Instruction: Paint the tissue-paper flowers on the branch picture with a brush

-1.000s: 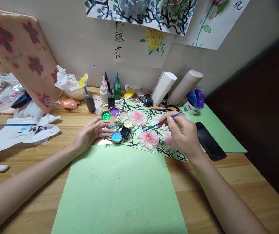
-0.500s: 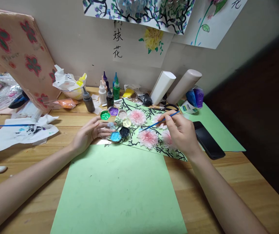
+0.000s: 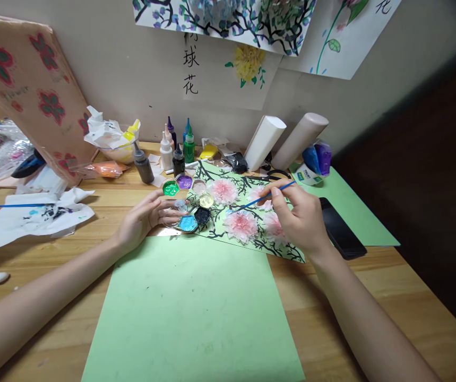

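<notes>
My left hand (image 3: 142, 220) holds the side of a flower-shaped paint palette (image 3: 206, 200), with its fingers against the clear wells. Green, purple, pale yellow, black and light blue paints fill other wells. My right hand (image 3: 297, 217) pinches a thin blue paintbrush (image 3: 254, 202) between thumb and fingers. The brush tip points left, down at the green painted sheet (image 3: 215, 232), by the upper edge of a pink paper flower (image 3: 241, 226). Black branches and several pink flowers cover that sheet, partly hidden by the palette and my right hand.
A plain green sheet (image 3: 191, 313) lies in front. Several paint bottles (image 3: 189, 146), two tubes (image 3: 265, 142) and scissors (image 3: 277, 175) stand or lie behind. A black phone (image 3: 343, 228) is at right. Stained tissue (image 3: 40, 217) lies left, below a flowered pink box (image 3: 32, 101).
The brush in my right hand has shifted very slightly above the painted sheet. My left hand stays at the palette, and the whole view has drifted a little.
</notes>
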A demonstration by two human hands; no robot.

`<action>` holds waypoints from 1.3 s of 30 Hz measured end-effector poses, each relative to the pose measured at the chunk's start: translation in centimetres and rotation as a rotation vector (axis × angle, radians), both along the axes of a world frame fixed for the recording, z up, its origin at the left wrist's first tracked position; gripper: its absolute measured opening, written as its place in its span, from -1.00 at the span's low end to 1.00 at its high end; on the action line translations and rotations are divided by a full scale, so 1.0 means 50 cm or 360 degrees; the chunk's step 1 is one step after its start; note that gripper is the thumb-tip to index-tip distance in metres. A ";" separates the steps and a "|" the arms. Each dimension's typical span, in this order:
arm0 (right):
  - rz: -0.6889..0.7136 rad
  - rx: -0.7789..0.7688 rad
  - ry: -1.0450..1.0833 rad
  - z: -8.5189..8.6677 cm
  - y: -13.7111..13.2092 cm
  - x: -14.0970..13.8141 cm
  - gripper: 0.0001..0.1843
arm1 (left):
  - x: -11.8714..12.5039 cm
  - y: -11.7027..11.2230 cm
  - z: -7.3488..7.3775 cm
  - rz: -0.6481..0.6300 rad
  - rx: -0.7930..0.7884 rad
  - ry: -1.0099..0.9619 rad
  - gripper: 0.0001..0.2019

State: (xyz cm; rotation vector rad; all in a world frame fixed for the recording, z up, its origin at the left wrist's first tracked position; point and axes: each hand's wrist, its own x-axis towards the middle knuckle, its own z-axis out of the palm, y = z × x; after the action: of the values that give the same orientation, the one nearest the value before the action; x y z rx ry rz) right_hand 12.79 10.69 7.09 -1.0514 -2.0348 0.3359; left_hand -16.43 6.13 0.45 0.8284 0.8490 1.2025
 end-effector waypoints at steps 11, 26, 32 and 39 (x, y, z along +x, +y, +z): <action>0.0087 0.0246 -0.0128 0.010 -0.008 -0.001 -0.79 | -0.001 0.001 -0.003 -0.0022 0.0014 -0.0014 -0.80; 0.0130 0.0296 -0.0154 0.014 -0.011 -0.004 -0.78 | -0.003 0.002 -0.008 -0.0022 0.0009 -0.0027 -0.78; 0.0124 0.0341 -0.0214 0.015 -0.012 -0.004 -0.80 | -0.003 0.003 -0.009 -0.0002 0.0004 -0.0019 -0.79; 0.0194 0.0385 -0.0260 0.015 -0.014 -0.004 -0.81 | 0.000 0.003 -0.004 0.0018 -0.0017 -0.0015 -0.79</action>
State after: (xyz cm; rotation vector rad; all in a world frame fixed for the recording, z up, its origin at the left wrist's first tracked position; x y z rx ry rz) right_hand 12.59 10.00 7.86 -0.8304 -2.2256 0.0636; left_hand -16.41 6.26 0.23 0.8101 0.8528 1.2099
